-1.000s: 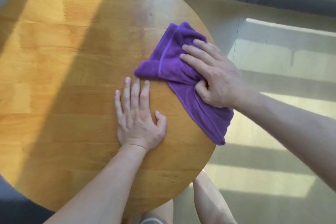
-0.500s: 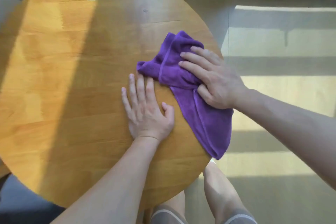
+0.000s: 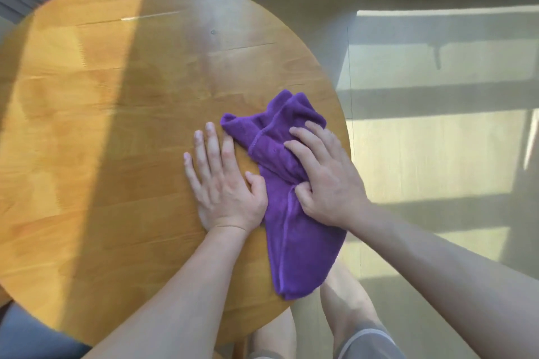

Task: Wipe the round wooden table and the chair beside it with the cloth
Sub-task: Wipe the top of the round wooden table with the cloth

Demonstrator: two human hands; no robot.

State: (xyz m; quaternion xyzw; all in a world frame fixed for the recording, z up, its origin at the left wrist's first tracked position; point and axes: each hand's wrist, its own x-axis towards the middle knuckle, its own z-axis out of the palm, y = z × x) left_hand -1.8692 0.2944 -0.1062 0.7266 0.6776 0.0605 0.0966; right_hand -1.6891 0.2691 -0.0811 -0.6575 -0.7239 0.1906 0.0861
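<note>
Purple cloth (image 3: pixel 294 213) nearer the table (image 3: pixel 102 154) edge, right hand (image 3: pixel 326 181) pinching it, left hand (image 3: pixel 221 183) flat, fingers spread.

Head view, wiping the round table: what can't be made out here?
- Chair: not visible in the head view.
- Round table: its left side is cut off by the frame edge; the near rim is hidden by the forearms.
- Cloth: the middle is covered by the right hand.
- Tabletop under the flat left hand: hidden.
</note>
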